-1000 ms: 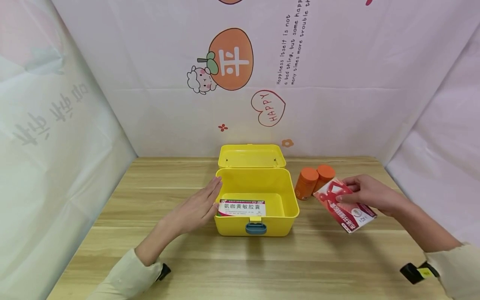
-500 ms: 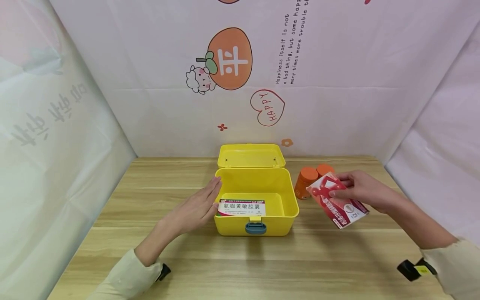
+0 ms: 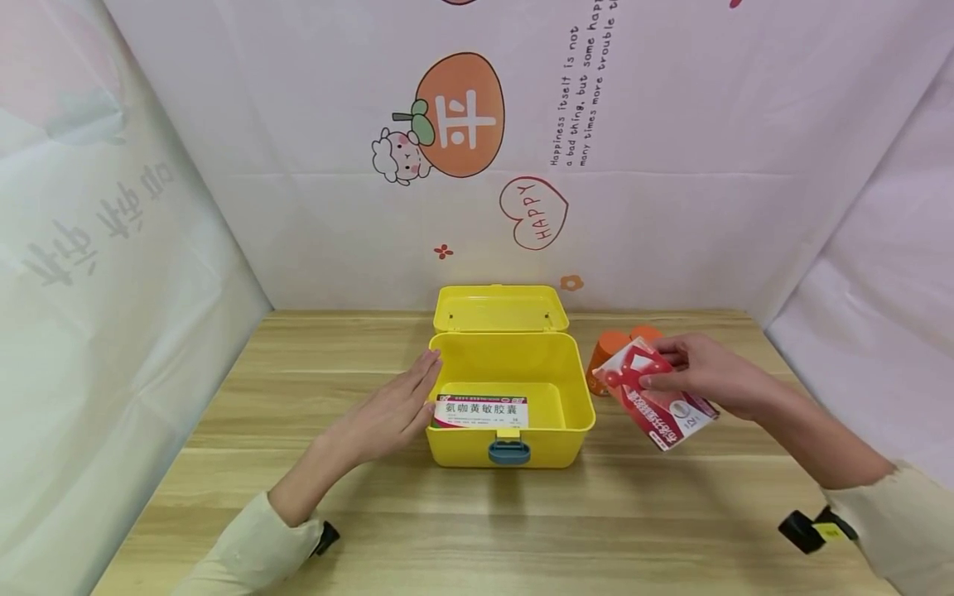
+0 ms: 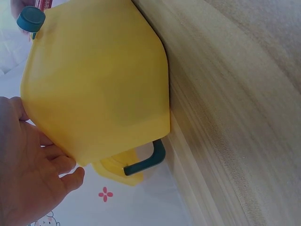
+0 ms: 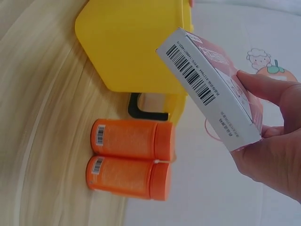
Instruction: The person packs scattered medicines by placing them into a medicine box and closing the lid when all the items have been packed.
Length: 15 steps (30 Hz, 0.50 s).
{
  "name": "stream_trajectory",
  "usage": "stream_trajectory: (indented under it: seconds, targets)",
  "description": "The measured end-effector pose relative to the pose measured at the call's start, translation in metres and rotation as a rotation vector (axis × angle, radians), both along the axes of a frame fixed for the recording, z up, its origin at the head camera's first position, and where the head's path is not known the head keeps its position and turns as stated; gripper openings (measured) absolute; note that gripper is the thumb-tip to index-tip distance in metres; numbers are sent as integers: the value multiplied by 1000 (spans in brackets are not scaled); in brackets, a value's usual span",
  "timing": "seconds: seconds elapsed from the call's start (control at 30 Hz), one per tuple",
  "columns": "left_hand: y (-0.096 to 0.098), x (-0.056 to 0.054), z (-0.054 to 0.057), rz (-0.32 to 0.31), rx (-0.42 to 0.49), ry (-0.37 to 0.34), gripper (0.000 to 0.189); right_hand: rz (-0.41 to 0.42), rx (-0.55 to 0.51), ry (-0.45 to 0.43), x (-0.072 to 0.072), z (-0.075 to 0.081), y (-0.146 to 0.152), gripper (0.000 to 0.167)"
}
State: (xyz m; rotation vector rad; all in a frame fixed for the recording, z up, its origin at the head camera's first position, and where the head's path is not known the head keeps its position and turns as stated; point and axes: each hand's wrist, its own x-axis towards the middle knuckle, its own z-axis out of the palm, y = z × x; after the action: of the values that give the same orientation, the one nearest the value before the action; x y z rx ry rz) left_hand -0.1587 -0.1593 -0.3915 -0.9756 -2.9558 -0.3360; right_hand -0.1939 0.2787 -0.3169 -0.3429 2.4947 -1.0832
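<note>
A yellow storage box (image 3: pixel 477 451) stands on the table with its lid (image 3: pixel 501 308) tipped back. Inside lies a white medicine box (image 3: pixel 480 412) with a dark red edge, near the front wall. My left hand (image 3: pixel 391 414) rests against the storage box's left rim, its fingers fairly straight; the left wrist view shows the fingers (image 4: pixel 61 162) along the rim. To the right of the storage box, my right hand (image 3: pixel 696 372) pinches a red and white medicine box (image 3: pixel 656 397) above the table. In the right wrist view this box's barcode side (image 5: pixel 202 80) faces the camera.
Two orange bottles (image 5: pixel 127 157) stand side by side, right of the storage box; the held medicine box partly covers them in the head view. A blue-grey latch (image 3: pixel 509 452) sits on the storage box's front. A printed white cloth (image 3: pixel 335 240) hangs behind the wooden table (image 3: pixel 477 530).
My right hand has moved left with the red and white medicine box, nearer the storage box and more in front of the bottles. The left hand has stayed on the rim.
</note>
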Motion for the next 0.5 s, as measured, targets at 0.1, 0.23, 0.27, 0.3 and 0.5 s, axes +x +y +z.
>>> stream_trajectory:
  seconds: [0.1,0.23,0.27,0.3,0.5]
  targets:
    - [0,0,0,-2,-1,-3,64,9,-3,-2,0,1,-4,69]
    - [1,-1,0,2,-1,-7,64,22,-19,-16,-1,4,-12,63]
    - [1,-1,0,3,-1,-9,64,27,-24,-17,-1,5,-14,61]
    - [1,-1,1,4,1,-10,64,32,-33,-18,-1,6,-16,59]
    - [1,0,2,6,-1,-15,63,64,-42,-8,-2,9,-28,59]
